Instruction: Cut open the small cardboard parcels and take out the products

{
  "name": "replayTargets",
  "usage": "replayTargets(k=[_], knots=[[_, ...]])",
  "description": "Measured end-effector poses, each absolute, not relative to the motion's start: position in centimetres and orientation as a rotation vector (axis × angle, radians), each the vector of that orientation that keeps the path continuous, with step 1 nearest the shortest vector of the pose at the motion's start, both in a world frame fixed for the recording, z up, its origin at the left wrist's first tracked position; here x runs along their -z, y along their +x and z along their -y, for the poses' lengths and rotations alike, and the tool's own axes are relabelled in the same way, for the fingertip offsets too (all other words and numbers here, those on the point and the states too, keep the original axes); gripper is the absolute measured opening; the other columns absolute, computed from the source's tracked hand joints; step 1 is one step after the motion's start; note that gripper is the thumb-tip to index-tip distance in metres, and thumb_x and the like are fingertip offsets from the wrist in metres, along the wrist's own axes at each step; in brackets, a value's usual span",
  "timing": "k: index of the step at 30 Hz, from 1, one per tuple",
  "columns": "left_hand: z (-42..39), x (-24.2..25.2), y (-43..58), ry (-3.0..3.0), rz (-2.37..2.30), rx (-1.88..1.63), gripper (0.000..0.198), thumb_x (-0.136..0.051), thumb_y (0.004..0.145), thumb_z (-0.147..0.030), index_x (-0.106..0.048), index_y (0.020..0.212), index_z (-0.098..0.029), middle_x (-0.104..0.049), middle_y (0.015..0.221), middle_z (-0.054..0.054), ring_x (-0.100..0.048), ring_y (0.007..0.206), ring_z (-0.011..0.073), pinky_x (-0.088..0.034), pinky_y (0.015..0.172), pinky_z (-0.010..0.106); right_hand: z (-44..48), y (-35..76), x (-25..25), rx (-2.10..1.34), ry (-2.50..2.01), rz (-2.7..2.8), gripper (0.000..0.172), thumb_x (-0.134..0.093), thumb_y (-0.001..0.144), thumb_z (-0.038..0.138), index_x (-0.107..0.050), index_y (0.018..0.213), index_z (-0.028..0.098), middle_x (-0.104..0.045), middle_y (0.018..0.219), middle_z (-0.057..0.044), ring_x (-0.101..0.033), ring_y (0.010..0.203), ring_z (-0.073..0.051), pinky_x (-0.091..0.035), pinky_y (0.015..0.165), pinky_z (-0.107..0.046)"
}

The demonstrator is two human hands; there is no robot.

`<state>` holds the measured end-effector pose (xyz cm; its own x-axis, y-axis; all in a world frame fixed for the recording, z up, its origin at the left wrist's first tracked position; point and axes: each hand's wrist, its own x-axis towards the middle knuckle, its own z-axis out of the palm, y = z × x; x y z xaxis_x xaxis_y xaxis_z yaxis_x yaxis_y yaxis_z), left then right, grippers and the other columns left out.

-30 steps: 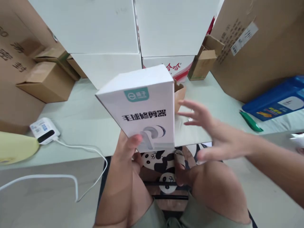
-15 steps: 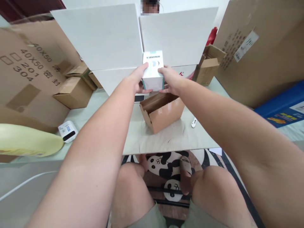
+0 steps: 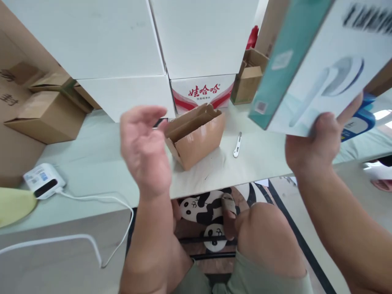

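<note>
My right hand grips the lower end of a white and teal product box, raised close to the camera on the right. A pale round-headed device is printed on its front. My left hand is empty, its fingers apart and slightly curled, in the air just left of an open cardboard box. That brown box stands on the table with its top edges torn. To its right lies a white utility knife.
Large white cartons are stacked at the back, above a red-and-white carton. Brown boxes stand at left, another at back right. A white device with a cable sits on the pale tablecloth near the front edge.
The product box has moved from between both hands above the cardboard box to the right and closer, now in my right hand alone. My left hand has let go and drawn back.
</note>
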<state>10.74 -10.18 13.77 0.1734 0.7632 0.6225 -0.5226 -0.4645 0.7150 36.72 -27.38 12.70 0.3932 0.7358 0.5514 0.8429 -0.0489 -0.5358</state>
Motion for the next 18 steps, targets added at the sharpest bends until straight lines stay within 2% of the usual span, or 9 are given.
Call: replayTargets(k=[2,4,6,9,13,18], knots=[[8.9,-10.4,9.8,1.290,-0.349,-1.765,0.011,-0.071,0.084,-0.034,-0.071,0.094,-0.031,-0.068,0.096,0.001,-0.067,0.099,0.0213,-0.055,0.094,0.040,29.6,40.1,-9.4,0.194,-1.712,0.945,0.061,-0.035,0.102,0.055,-0.037,0.162,0.049,-0.057,0.155,-0.005,-0.070,0.124,-0.036,-0.064,0.071,-0.044],[6.5,-6.8,9.6,1.204,-0.514,-1.855,0.004,-0.065,0.083,-0.030,-0.064,0.083,-0.027,-0.061,0.085,0.000,-0.061,0.085,0.0194,-0.052,0.088,0.039,30.7,43.4,-6.4,-0.012,-1.710,0.615,0.062,-0.049,0.098,0.052,-0.042,0.159,0.044,-0.062,0.150,-0.008,-0.075,0.108,-0.032,-0.062,0.064,-0.037],[4.5,-3.6,9.8,1.101,-0.722,-1.791,0.009,-0.064,0.078,-0.032,-0.058,0.077,-0.025,-0.056,0.078,0.000,-0.057,0.079,0.0185,-0.049,0.082,0.037,30.8,46.0,-4.0,-0.231,-1.816,0.423,0.056,-0.058,0.097,0.050,-0.052,0.152,0.039,-0.068,0.142,-0.009,-0.074,0.103,-0.029,-0.062,0.064,-0.032],[3.1,-0.3,10.2,0.977,-0.889,-1.607,0.020,-0.061,0.078,-0.042,-0.055,0.077,-0.023,-0.052,0.076,0.000,-0.055,0.074,0.0171,-0.042,0.071,0.033,29.2,48.6,-1.8,-0.218,-2.025,0.106,0.040,-0.057,0.098,0.043,-0.064,0.135,0.030,-0.072,0.128,-0.012,-0.072,0.095,-0.026,-0.061,0.060,-0.029],[2.1,1.1,10.8,0.882,-0.933,-1.372,0.030,-0.057,0.080,-0.053,-0.060,0.082,-0.023,-0.056,0.083,0.002,-0.058,0.080,0.0176,-0.042,0.071,0.030,25.8,50.8,-0.9,-0.201,-2.103,0.027,0.028,-0.053,0.102,0.032,-0.069,0.124,0.026,-0.067,0.137,-0.013,-0.071,0.107,-0.026,-0.066,0.068,-0.034],[0.0,1.0,11.6,0.858,-0.934,-1.335,0.031,-0.060,0.075,-0.053,-0.062,0.082,-0.024,-0.057,0.082,0.002,-0.056,0.082,0.0188,-0.039,0.070,0.030,20.6,53.6,-0.9,-0.169,-2.109,0.076,0.030,-0.049,0.109,0.032,-0.067,0.132,0.025,-0.064,0.145,-0.010,-0.068,0.116,-0.021,-0.066,0.082,-0.033]])
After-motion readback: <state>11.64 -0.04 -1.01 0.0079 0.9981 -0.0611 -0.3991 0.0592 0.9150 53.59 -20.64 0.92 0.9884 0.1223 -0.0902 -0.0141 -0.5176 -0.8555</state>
